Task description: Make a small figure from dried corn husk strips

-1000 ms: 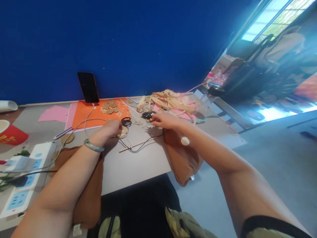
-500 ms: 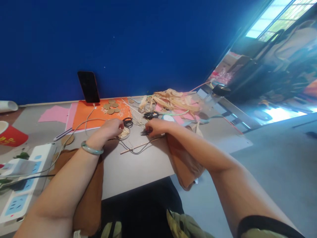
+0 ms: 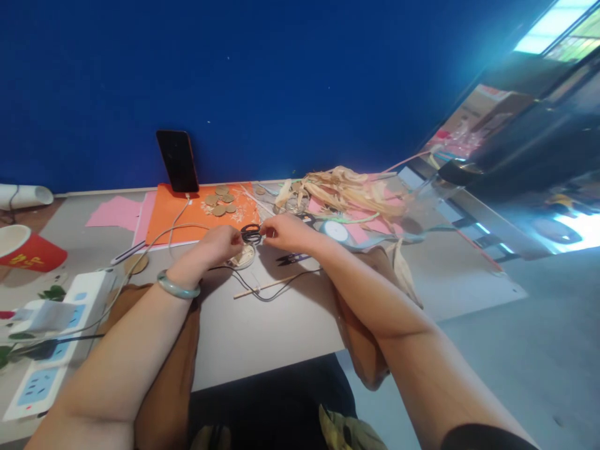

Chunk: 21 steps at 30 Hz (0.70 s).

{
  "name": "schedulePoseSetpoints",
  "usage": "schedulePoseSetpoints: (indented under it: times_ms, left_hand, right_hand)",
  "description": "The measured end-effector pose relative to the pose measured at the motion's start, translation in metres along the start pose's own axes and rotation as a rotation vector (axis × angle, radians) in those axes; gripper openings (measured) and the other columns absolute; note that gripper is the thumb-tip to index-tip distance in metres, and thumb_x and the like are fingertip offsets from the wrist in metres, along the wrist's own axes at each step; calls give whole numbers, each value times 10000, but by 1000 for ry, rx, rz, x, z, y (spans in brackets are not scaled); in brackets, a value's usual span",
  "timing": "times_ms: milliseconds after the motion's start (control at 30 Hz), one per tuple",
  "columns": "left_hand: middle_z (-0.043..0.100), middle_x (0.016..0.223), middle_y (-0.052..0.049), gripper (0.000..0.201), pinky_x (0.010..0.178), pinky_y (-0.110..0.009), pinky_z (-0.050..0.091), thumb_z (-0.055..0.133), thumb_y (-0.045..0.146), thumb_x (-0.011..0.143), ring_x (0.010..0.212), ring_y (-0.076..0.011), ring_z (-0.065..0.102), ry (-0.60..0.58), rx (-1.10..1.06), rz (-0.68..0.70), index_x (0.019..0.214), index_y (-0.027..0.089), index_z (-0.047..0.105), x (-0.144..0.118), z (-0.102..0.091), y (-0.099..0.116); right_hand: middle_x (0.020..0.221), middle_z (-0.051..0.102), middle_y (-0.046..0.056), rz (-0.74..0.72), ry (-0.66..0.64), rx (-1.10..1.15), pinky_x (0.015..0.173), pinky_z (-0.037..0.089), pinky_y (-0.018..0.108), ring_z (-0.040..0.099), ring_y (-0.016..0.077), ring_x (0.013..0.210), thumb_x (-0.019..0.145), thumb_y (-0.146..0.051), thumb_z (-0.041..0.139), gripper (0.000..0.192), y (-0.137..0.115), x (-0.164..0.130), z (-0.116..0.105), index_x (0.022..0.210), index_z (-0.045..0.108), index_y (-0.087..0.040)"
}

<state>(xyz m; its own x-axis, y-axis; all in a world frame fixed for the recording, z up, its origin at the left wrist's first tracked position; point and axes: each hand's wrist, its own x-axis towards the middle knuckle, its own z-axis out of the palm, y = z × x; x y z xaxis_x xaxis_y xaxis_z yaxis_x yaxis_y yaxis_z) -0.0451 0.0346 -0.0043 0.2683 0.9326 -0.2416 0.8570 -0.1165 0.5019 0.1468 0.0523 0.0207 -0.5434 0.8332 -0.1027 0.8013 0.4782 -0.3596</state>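
Note:
My left hand (image 3: 216, 245), with a green bangle (image 3: 177, 286) on the wrist, is curled on a small round disc with pale straw on it (image 3: 244, 255). My right hand (image 3: 287, 232) reaches in from the right and its fingertips pinch at the handles of the black scissors (image 3: 252, 233), right beside my left fingers. Small black snips (image 3: 291, 257) lie loose on the grey table (image 3: 262, 325) just under my right wrist. A thin wooden stick (image 3: 262, 287) and a black cable (image 3: 276, 292) lie in front of both hands.
A phone (image 3: 177, 160) leans on the blue wall above an orange sheet (image 3: 187, 220) with several brown discs (image 3: 220, 201). A straw pile (image 3: 347, 190) and white tape roll (image 3: 336, 230) lie right. A power strip (image 3: 51, 340) and red cup (image 3: 25, 250) stand left.
My right hand drew back from the straw pile holding the small snips, laid them on the table, then moved left to the black scissors. My left hand stayed on the disc.

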Motion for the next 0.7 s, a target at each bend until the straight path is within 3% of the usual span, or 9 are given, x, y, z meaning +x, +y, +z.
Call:
schedulePoseSetpoints:
  times_ms: [133,233,400,700]
  left_hand:
    - [581,601,-8,258,530,-249,362,673,392,624,550,-124,499,-6,-618,64,702,150,625,-2,-3,5]
    - [607,606,-15,299,538,-240,370,752,385,558,560,-115,516,2,-868,66,678,143,624,-1,-2,8]
    - [636,614,-20,277,514,-223,352,783,336,559,543,-97,517,17,-1014,35,682,139,632,1,2,9]
    - [613,585,-20,282,458,-214,284,770,384,602,506,-83,481,22,-1024,0,644,140,635,3,6,10]
  right_hand:
    - [796,700,40,-137,27,443,648,429,244,602,136,712,731,-277,659,209,7,1,8,883,685,-136]
    - [733,679,24,-167,39,743,623,446,234,586,109,655,731,-303,667,201,10,4,10,817,657,-121]
    - [670,650,6,-117,65,951,565,453,231,559,88,562,736,-325,660,199,9,7,12,751,613,-131]
    - [557,575,-38,-72,193,974,498,397,200,516,70,491,747,-255,616,134,9,6,14,699,550,-149]
